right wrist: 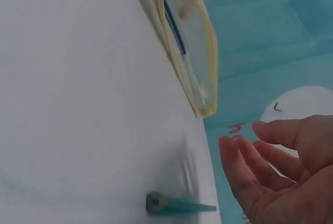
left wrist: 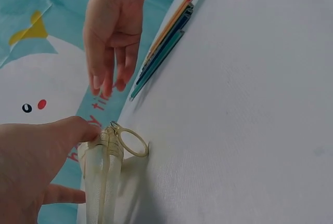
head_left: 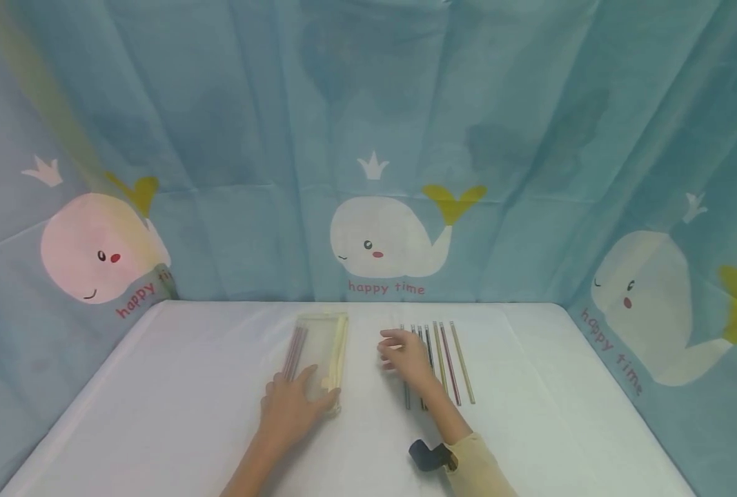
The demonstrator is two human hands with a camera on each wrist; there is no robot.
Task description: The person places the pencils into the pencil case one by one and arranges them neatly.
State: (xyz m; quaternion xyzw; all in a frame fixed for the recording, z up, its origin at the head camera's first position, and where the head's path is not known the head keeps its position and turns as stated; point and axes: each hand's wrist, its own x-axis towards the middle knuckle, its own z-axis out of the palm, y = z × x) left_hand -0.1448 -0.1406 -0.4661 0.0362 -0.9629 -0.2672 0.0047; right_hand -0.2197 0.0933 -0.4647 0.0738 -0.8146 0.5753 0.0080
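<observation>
White worktop [head_left: 157,421], left hand [head_left: 290,411] resting with fingers spread on the near end of a translucent zip pouch [head_left: 320,345] containing pencils, right hand [head_left: 410,362], fingers loosely bent, above a row of coloured pencils [head_left: 450,362], blue whale-print curtain [head_left: 250,241] behind.

Wears pale-yellow sleeve [head_left: 479,468] on right arm [head_left: 448,413] | has dark, rounded wrist device [head_left: 428,455] | leaves left hand [head_left: 290,411] and right hand [head_left: 410,357] bare

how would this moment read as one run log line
left hand: touches clear pouch | right hand: empty, near pencils | pencils: row on table, right of pouch
</observation>
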